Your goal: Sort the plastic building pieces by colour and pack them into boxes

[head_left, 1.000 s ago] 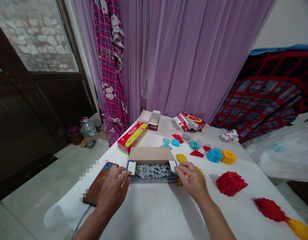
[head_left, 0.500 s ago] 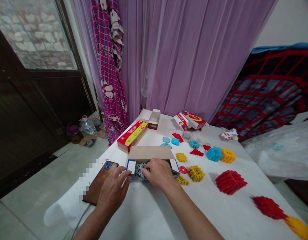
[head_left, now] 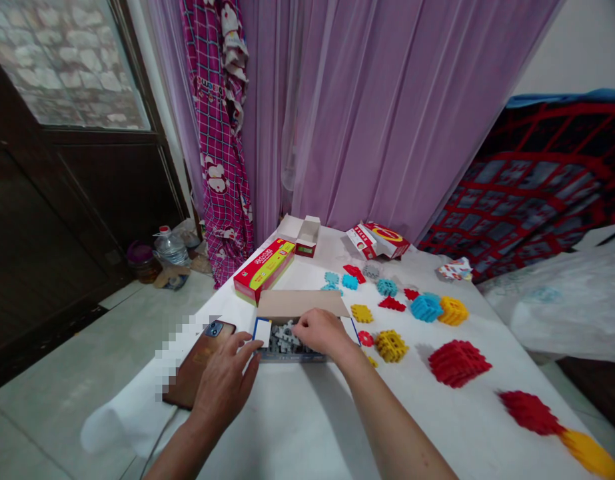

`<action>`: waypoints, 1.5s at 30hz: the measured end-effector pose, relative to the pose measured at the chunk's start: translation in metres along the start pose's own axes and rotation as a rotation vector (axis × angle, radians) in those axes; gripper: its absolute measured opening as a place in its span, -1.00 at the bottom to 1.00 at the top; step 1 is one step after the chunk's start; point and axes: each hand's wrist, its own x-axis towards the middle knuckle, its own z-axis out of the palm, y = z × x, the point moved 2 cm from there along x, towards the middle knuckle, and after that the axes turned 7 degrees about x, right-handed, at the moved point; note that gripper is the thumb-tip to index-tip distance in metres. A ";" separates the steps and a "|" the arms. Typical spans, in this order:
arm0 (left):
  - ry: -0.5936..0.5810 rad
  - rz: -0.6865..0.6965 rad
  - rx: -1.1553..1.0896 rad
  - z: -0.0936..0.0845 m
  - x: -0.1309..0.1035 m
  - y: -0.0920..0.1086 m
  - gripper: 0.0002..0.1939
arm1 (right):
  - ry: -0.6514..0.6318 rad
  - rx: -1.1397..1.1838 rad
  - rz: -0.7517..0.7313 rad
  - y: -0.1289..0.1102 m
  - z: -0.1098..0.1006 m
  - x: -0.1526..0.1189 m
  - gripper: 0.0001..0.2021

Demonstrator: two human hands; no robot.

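Note:
An open box (head_left: 303,304) with its cardboard lid folded back stands in front of me, with grey plastic pieces (head_left: 286,339) inside. My left hand (head_left: 226,373) has its fingers apart at the box's left flap and lies partly over a brown phone (head_left: 197,365). Over the right part of the box, my right hand (head_left: 321,331) is bent down with its fingers curled together at the grey pieces. Whatever is between those fingers is hidden.
Yellow gears (head_left: 392,346), a red block (head_left: 458,364) and blue pieces (head_left: 426,307) lie on the white table (head_left: 287,427) to the right. Behind stand a red and yellow box (head_left: 265,268), an open carton (head_left: 308,237) and a torn red box (head_left: 380,241).
My right hand has shifted slightly right and up, uncovering more grey pieces. My left hand stays at the left flap.

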 end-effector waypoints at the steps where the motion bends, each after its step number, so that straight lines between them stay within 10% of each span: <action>1: 0.001 -0.003 0.000 0.000 0.000 0.000 -0.71 | -0.010 0.005 -0.007 0.003 -0.002 0.001 -0.72; 24: 0.022 0.033 0.009 0.000 0.000 -0.003 -0.73 | 0.023 -0.116 -0.275 -0.007 0.004 -0.009 -0.71; 34: 0.035 0.032 0.024 -0.010 0.009 -0.006 -0.73 | 0.435 0.193 -0.055 0.100 -0.051 -0.012 -0.70; 45: -0.028 0.003 0.162 -0.008 0.015 -0.003 -0.65 | 0.310 0.345 0.052 0.145 -0.020 0.002 -0.67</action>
